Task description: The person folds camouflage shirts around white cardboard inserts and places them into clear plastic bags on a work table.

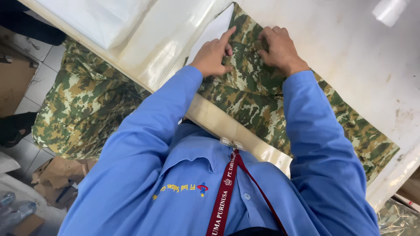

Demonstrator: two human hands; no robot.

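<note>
The tabletop (350, 52) is pale cream, stained and scuffed toward its right edge, with a glossy clear cover that catches the light along the near rim. Below it the floor (37, 85) is light tile. One big heap of camouflage cloth (83, 109) sits on the floor at the left, beside brown cardboard (61, 175) and a flat cardboard sheet at the far left. Two clear plastic bottles (15, 209) lie in the bottom left corner. A white folded sheet (87, 17) rests at the upper left of the tabletop.

One camouflage garment (262, 109) lies spread flat on the tabletop, running from the top centre down toward the right edge. Both hands are on its upper end, close together. The left hand (214, 54) is partly curled, index finger stretched out and pressing down on the cloth edge, with a white layer showing just beside it. The right hand (278, 48) is bent, its fingers bunched and pinching a fold of the garment. Two blue sleeves (162, 126) reach forward, and one red lanyard (225, 192) hangs down the shirt front.
</note>
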